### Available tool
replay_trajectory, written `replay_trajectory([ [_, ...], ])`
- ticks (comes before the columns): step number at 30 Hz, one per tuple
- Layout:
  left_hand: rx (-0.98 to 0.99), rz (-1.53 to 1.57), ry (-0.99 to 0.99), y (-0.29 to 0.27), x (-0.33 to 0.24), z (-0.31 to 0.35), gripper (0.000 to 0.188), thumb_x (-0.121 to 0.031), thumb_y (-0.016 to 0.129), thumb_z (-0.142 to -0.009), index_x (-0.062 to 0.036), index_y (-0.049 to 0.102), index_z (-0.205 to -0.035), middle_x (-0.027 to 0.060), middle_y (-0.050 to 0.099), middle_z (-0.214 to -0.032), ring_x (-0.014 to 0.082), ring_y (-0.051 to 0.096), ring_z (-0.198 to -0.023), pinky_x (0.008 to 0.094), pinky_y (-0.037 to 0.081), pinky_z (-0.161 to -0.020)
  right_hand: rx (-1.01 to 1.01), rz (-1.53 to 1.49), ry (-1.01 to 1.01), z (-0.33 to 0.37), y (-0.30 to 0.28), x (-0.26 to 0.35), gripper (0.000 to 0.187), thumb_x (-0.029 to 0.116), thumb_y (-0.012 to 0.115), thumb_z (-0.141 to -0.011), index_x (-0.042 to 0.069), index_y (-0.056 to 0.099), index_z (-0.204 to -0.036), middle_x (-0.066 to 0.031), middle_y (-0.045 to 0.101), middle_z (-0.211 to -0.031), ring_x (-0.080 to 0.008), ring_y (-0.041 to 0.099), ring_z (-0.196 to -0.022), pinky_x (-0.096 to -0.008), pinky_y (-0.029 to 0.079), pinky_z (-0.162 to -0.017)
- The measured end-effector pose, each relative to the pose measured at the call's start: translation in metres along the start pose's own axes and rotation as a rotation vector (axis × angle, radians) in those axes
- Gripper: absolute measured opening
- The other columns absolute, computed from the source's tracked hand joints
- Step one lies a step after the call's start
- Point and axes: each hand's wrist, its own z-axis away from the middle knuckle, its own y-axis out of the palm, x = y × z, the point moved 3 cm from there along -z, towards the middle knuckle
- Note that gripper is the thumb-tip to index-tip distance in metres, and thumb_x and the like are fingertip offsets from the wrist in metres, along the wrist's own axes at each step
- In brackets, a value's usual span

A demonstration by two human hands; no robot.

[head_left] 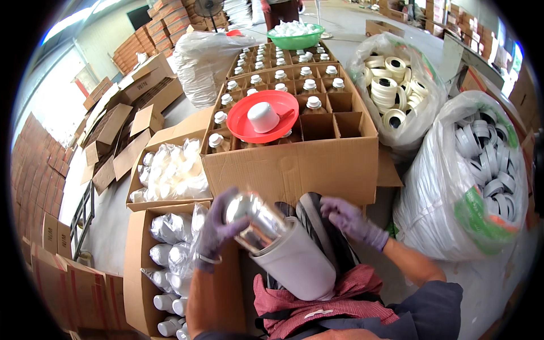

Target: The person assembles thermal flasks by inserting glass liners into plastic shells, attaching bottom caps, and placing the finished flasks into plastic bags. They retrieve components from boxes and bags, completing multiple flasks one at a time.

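My left hand (214, 235), in a purple glove, is closed round a shiny silver flask liner (256, 218). The liner's lower end sits inside the mouth of a pale grey cylindrical flask shell (297, 266), which leans tilted on my lap. Off to the right of the shell, my right hand (354, 222), also gloved in purple, is in the air with fingers apart and nothing in them. Ahead stands a divided cardboard box (289, 170) of bottles with white caps. On top of it rests a red plastic dish (238, 119) with a white cup (263, 117) in it.
At left are an open carton (133, 266) of plastic-wrapped silver and white pieces and another of wrapped white pieces (173, 173). Bags of cream rings (385, 90) and grey-white rings (493, 170) stand at right. Beyond the bottles sits a green basin (296, 39); a person (281, 14) stands behind.
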Motion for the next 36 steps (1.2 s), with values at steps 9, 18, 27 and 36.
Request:
replay_trajectory([
  [9,-0.093,-0.124,-0.099,0.024,0.065,0.090,0.071,-0.032,0.065,-0.078,0.0023,0.043,-0.136,0.0150,0.052,-0.130,0.0245,0.051,-0.120,0.0349,0.042,-0.102,-0.377,0.305,-0.222,-0.173,-0.121,0.011,0.035,0.022,0.054,-0.097,0.001,0.051,-0.124,-0.0037,0.052,-0.084,-0.0096,0.048,-0.075,-0.0268,0.044,-0.068],
  [18,-0.304,0.246,-0.273,0.047,0.105,0.162,0.065,-0.038,0.059,-0.087,-0.0002,0.043,-0.136,0.0147,0.052,-0.133,0.0253,0.053,-0.120,0.0374,0.044,-0.101,0.379,-0.160,-0.388,0.038,0.059,0.074,0.110,0.046,0.084,-0.067,0.011,0.022,-0.150,-0.0203,0.016,-0.153,-0.0364,0.016,-0.143,-0.0481,0.018,-0.116],
  [27,-0.006,0.208,0.053,0.073,0.119,0.099,0.053,-0.029,0.054,-0.096,-0.0044,0.038,-0.140,0.0133,0.050,-0.138,0.0237,0.053,-0.121,0.0402,0.043,-0.104,0.163,0.075,-0.638,-0.038,0.037,0.176,0.096,0.035,0.088,-0.063,0.004,0.040,-0.140,-0.0177,0.050,-0.124,-0.0335,0.049,-0.115,-0.0423,0.042,-0.095],
  [36,0.397,0.775,-0.189,0.127,0.131,0.071,0.060,-0.029,0.061,-0.091,-0.0079,0.037,-0.142,0.0112,0.044,-0.145,0.0217,0.047,-0.129,0.0409,0.039,-0.108,0.351,0.005,-0.471,-0.073,0.019,0.183,0.075,0.030,0.085,-0.068,0.004,0.048,-0.128,-0.0098,0.054,-0.124,-0.0196,0.052,-0.118,-0.0340,0.039,-0.103],
])
